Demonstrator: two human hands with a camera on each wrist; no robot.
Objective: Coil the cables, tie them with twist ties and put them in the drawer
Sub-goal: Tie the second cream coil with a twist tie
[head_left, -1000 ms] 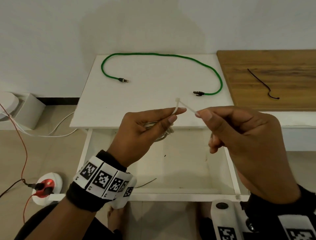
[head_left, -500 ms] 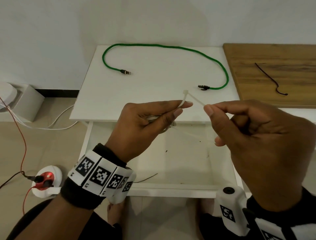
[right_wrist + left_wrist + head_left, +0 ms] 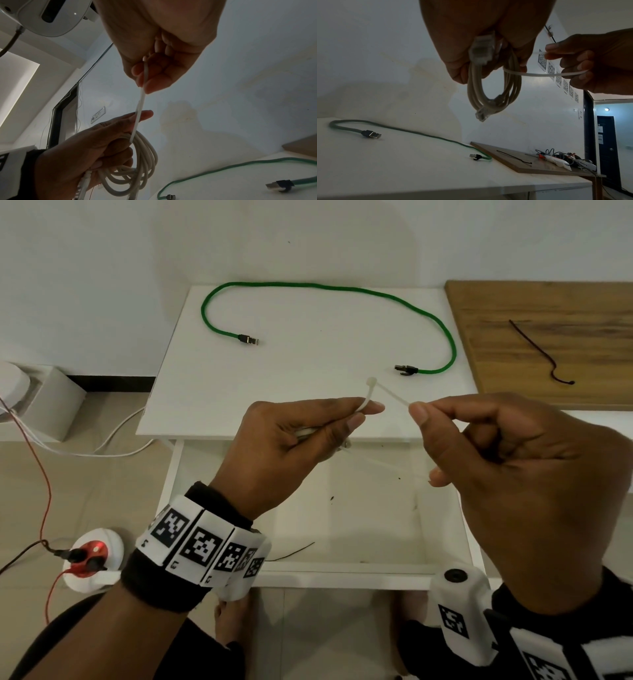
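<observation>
Your left hand [image 3: 291, 446] grips the coiled white cable [image 3: 494, 93] so its loops hang together above the open drawer [image 3: 359, 529], the tie [image 3: 530, 73] wrapped round one side of the bundle; its head [image 3: 371, 381] stands up past your left fingertips, placed to receive the tail; your right hand [image 3: 513, 474] pinches that tail, apparently to thread and cinch it; the green cable [image 3: 342, 290] lies uncoiled on the white table [image 3: 308, 392], well apart; a black tie [image 3: 537, 354] waits on the wooden board [image 3: 548, 302], probably for it.
</observation>
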